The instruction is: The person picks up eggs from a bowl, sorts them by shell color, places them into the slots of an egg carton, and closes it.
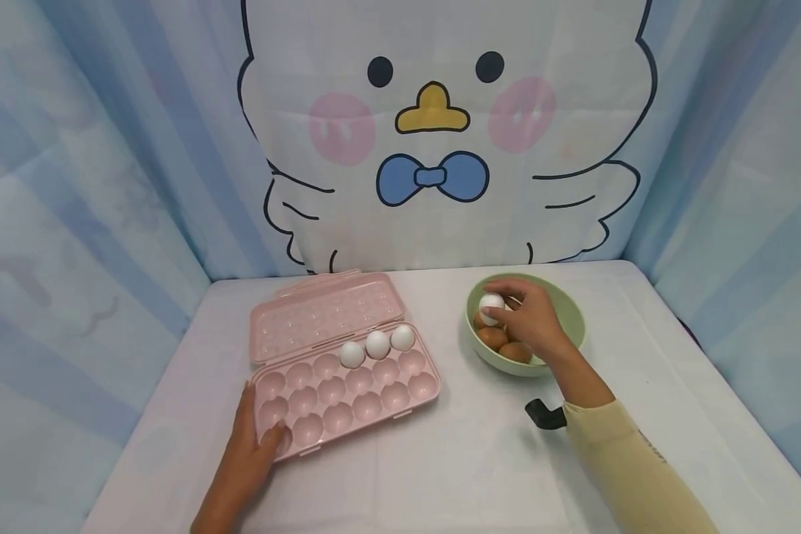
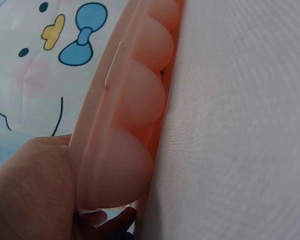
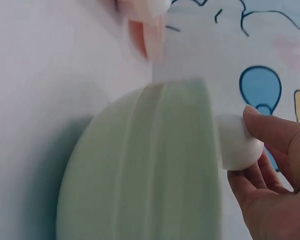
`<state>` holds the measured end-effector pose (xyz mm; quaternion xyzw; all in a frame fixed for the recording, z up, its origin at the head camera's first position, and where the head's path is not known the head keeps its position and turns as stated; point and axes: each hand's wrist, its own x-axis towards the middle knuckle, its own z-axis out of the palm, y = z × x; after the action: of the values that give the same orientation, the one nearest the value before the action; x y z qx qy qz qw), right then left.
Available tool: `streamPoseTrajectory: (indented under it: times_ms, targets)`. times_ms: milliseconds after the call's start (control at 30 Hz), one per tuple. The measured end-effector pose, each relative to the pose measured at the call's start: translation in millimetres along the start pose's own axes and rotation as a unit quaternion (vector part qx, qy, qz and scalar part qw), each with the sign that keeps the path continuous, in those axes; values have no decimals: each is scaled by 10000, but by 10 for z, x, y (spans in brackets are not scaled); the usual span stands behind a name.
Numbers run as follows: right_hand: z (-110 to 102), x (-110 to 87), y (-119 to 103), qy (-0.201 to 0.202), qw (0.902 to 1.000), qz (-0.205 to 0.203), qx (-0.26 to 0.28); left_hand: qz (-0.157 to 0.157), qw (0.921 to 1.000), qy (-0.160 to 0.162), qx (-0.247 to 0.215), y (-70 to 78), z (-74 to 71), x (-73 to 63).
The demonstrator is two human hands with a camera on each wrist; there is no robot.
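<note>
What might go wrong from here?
The right hand pinches a white egg over brown eggs; a slip might crack some. The green bowl is close, so the egg could knock its rim. The left hand grips the open pink carton; a tug might jostle its three eggs.

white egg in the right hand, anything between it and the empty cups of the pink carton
Only the left rim of the green bowl seems in the way, hiding part of the white egg in the right wrist view. Past it, nothing visible stands before the pink carton.
</note>
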<state>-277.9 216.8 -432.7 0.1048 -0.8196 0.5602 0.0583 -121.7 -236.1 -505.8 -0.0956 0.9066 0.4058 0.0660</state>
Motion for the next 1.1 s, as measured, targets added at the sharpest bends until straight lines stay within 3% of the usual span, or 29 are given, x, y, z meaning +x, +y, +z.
streamPoseTrajectory:
  times_ms: [200,400,633,1100]
  targets:
    - [308,52,-191,-131,9994,-57,324,128,9998,79,-115,-39,-23,-7]
    - [627,121,-263,-273,9967,-560,513,286,9993,161,-185,-38,7,38]
    - [1226,195,-343,-764,9881,-1049,827,148,9996,242,-86,-26,42,53]
    - [2224,179,-573,-1639,9739,-1030,1187,134,9990,430,-76,-80,49,45]
